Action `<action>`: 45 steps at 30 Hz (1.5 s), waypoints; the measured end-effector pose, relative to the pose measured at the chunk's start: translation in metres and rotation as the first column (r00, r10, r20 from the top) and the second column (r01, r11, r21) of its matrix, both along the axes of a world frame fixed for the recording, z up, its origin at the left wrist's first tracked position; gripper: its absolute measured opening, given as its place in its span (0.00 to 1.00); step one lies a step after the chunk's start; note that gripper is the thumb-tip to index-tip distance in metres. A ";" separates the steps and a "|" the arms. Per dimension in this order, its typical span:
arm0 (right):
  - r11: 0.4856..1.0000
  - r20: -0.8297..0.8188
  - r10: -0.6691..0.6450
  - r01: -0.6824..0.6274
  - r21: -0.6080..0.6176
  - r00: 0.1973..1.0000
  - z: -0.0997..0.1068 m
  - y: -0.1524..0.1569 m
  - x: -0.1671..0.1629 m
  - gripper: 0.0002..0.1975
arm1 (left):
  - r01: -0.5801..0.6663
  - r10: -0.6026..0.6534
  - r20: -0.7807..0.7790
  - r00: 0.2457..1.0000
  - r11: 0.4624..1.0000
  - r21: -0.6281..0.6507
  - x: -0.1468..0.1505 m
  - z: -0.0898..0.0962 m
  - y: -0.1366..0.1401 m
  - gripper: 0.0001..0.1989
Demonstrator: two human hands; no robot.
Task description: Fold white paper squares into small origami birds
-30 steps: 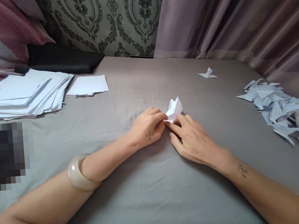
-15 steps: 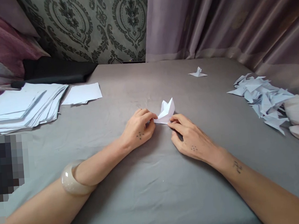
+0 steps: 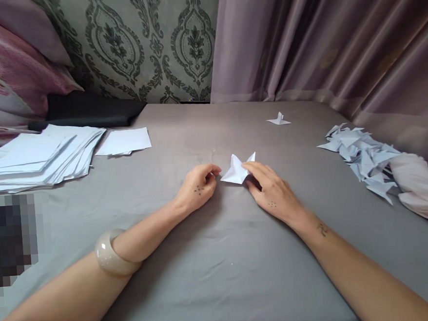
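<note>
A white folded paper figure (image 3: 235,173) with pointed corners stands on the grey cloth in the middle. My right hand (image 3: 274,185) grips its right side, fingers laid over the paper and thumb underneath at the near edge. Just left of the figure's left tip is my left hand (image 3: 199,183), its fingers curled in towards the thumb with nothing seen between them. A small gap separates those fingertips from the paper.
Stacks of white paper sheets (image 3: 45,157) lie at left, a smaller pile of sheets (image 3: 124,141) beside them. One folded paper piece (image 3: 279,120) sits towards the back. At right are a heap of folded paper pieces (image 3: 363,155) and a pale cloth (image 3: 413,176).
My left fingers have come off the paper's left corner. My right fingers have moved up over its right side, and the figure has turned and spread wider. The camera view has shifted slightly.
</note>
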State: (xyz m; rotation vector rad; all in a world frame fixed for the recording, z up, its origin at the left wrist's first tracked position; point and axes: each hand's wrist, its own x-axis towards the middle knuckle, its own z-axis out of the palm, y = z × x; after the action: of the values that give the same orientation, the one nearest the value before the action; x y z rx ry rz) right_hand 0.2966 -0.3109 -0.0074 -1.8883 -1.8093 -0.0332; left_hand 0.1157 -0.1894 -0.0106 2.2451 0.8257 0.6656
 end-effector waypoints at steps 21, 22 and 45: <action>0.964 -0.957 -0.239 0.079 -0.254 -0.168 0.018 0.002 -0.017 0.10 | -0.056 0.121 0.369 0.922 0.982 -0.182 0.002 0.015 -0.014 0.15; 0.960 -0.956 -0.237 0.109 -0.257 -0.173 0.018 0.002 -0.017 0.09 | -0.088 0.128 0.385 0.914 0.989 -0.121 0.002 0.015 -0.015 0.14; 0.989 -0.994 -0.107 0.107 -0.105 0.012 0.027 -0.003 -0.029 0.19 | 0.175 0.160 0.395 0.904 0.706 -0.687 0.010 0.016 -0.023 0.14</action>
State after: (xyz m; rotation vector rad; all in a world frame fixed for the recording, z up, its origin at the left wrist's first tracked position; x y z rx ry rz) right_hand 0.2674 -0.3141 0.0198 -1.2597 -0.5470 1.0420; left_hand 0.1260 -0.2126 0.0057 1.3190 0.6837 0.6546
